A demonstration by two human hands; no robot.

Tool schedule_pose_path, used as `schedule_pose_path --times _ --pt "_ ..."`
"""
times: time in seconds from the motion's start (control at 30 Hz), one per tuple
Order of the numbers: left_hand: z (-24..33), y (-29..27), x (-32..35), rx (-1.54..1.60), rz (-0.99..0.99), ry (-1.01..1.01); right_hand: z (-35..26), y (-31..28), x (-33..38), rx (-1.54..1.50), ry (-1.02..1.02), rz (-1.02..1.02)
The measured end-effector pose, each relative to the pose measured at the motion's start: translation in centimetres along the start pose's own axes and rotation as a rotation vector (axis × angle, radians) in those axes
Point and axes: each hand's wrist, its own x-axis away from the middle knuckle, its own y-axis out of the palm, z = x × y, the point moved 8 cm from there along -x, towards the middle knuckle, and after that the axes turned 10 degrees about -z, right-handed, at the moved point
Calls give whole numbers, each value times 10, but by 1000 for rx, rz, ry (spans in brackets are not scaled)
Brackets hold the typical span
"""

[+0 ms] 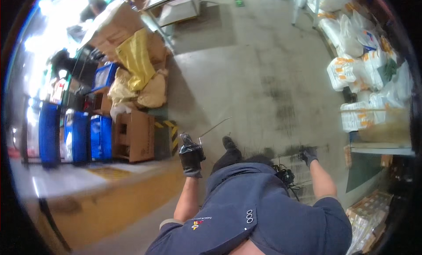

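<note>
My left hand (191,156), in a dark glove, is raised in front of me to the left of my body. Its fingers are closed around a thin metal rod (216,127), bent near the hand, whose long end points away to the right over the floor. My right hand (309,154), also gloved, hangs low at my right side and is nearest to the grey floor. Its fingers are small and blurred, and I make out nothing in it.
At left, a yellow-sided bench (132,202) stands near blue bins (101,137) and an open cardboard box (136,136). Beyond are a yellow sack (135,59) and stacked cartons. White plastic bags (347,72) line the right, above a shelf edge (380,150). A table (178,11) stands ahead.
</note>
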Motion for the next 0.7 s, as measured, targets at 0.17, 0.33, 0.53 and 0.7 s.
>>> schedule_pose_path --times 0.17,0.33,0.53,0.7 --pt "55 -29 -106 -131 15 -32 56 6 17 -176 196 -147" --pt "111 -29 -198 319 4 -234 49 79 -1 -794 564 5" --pt "168 -7 -312 391 106 -270 2 15 -137 -218 263 -236" --pt "158 -25 -391 -251 122 -69 -173 -39 -272 593 -105 -64"
